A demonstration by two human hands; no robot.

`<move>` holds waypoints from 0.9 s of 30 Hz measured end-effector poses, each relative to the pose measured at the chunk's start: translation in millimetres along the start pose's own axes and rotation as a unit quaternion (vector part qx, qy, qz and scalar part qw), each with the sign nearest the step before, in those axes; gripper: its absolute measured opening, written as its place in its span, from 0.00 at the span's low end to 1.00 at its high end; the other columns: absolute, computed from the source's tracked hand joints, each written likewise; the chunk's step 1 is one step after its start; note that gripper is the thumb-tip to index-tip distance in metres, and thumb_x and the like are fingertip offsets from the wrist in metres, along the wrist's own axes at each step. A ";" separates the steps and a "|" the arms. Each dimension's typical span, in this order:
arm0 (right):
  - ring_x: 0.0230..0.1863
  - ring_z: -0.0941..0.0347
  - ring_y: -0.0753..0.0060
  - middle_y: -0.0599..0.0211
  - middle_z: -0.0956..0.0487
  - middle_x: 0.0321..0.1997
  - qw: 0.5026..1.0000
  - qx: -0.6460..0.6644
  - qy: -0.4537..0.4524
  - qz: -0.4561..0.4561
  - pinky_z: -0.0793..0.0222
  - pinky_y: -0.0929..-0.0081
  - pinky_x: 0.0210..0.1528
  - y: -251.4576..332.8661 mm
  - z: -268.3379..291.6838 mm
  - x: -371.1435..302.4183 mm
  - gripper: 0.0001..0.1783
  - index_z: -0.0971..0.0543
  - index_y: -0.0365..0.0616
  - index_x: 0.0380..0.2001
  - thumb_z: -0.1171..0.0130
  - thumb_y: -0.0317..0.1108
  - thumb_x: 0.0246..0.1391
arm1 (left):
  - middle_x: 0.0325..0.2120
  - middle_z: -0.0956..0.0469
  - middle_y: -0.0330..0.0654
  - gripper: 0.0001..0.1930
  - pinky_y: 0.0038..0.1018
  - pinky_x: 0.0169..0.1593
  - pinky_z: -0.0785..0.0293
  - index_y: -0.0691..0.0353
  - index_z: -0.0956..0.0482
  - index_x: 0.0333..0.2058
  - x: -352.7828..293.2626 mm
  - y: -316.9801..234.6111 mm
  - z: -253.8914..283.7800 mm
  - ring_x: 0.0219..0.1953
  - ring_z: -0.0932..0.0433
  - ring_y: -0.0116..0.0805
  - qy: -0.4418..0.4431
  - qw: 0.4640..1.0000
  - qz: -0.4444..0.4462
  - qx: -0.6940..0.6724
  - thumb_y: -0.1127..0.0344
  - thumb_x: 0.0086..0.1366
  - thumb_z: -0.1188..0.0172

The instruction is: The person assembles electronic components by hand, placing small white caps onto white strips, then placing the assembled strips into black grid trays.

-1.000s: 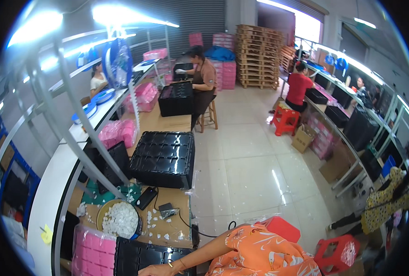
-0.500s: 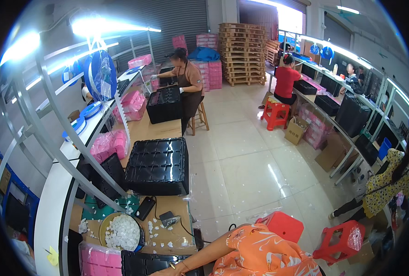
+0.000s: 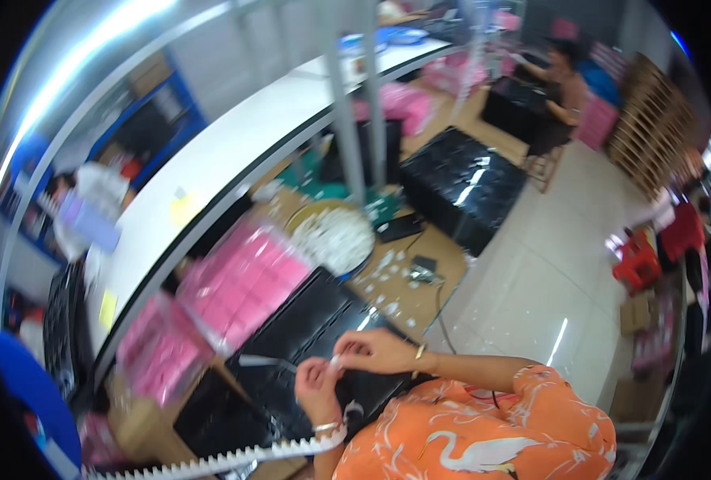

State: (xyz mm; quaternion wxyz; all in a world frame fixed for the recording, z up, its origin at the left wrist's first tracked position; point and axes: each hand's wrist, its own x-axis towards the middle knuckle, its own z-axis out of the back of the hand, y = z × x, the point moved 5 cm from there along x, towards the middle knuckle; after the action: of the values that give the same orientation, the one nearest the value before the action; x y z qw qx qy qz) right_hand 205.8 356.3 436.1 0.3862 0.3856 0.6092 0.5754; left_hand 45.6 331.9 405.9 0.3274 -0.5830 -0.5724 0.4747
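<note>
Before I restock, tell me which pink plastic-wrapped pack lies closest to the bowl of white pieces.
The flat, gridded pack beside the foreground black tray, between the bowl and the rumpled pack; the others lie farther off.

Wooden pallets (image 3: 658,124) stacked beyond the tiled floor (image 3: 523,320)

A co-worker (image 3: 567,88) in a brown top sits near them. A red stool (image 3: 637,262) stands at the right, a cardboard box (image 3: 637,312) near it. On the left are a blue rack (image 3: 186,96) and a lit tube lamp (image 3: 59,88).
</note>
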 end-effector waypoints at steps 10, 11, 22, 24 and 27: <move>0.30 0.29 0.87 0.74 0.21 0.29 0.994 -0.100 0.048 0.002 0.32 0.84 0.33 -1.9 -9.0 16.7 0.09 0.21 0.39 0.35 0.36 0.33 0.55 | 0.31 0.23 0.41 0.13 0.21 0.41 0.22 0.67 0.28 0.41 -19.0 1.4 15.8 0.34 0.22 0.26 -0.030 0.999 -0.032 -0.017 0.82 0.58 0.37; 0.30 0.29 0.87 0.74 0.21 0.29 0.993 -0.102 0.054 0.003 0.32 0.84 0.33 -1.9 -10.5 17.0 0.09 0.21 0.39 0.35 0.36 0.33 0.55 | 0.31 0.23 0.41 0.13 0.21 0.41 0.22 0.67 0.28 0.41 -20.7 2.5 17.9 0.34 0.22 0.26 -0.035 0.999 -0.035 -0.019 0.82 0.58 0.37; 0.46 0.29 0.73 0.68 0.25 0.44 0.965 -0.228 0.002 0.132 0.33 0.75 0.44 -8.5 52.5 93.0 0.05 0.20 0.45 0.31 0.35 0.32 0.52 | 0.43 0.23 0.49 0.13 0.25 0.45 0.24 0.70 0.27 0.47 -85.1 42.4 101.1 0.40 0.19 0.37 -0.140 0.970 0.058 -0.192 0.75 0.65 0.42; 0.51 0.31 0.65 0.63 0.27 0.47 0.924 -0.315 -0.037 0.214 0.34 0.70 0.51 -26.3 73.3 118.3 0.04 0.20 0.45 0.29 0.34 0.31 0.48 | 0.40 0.22 0.48 0.12 0.24 0.40 0.24 0.68 0.27 0.46 -110.7 40.1 101.3 0.36 0.20 0.35 -0.162 0.949 0.106 -0.251 0.75 0.64 0.41; 0.50 0.32 0.56 0.59 0.27 0.47 0.917 -0.335 -0.018 0.216 0.36 0.65 0.55 -39.8 73.5 151.2 0.04 0.19 0.45 0.25 0.34 0.28 0.43 | 0.40 0.20 0.46 0.13 0.31 0.46 0.26 0.64 0.26 0.48 -158.6 85.5 139.8 0.40 0.21 0.38 -0.139 0.929 0.144 -0.312 0.64 0.69 0.46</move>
State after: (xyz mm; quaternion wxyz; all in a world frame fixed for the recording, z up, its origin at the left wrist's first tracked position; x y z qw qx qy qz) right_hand 210.8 522.6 389.3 0.3705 0.3662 0.2757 0.8079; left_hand -36.9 143.0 308.3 -0.0262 -0.6602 -0.6410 0.3904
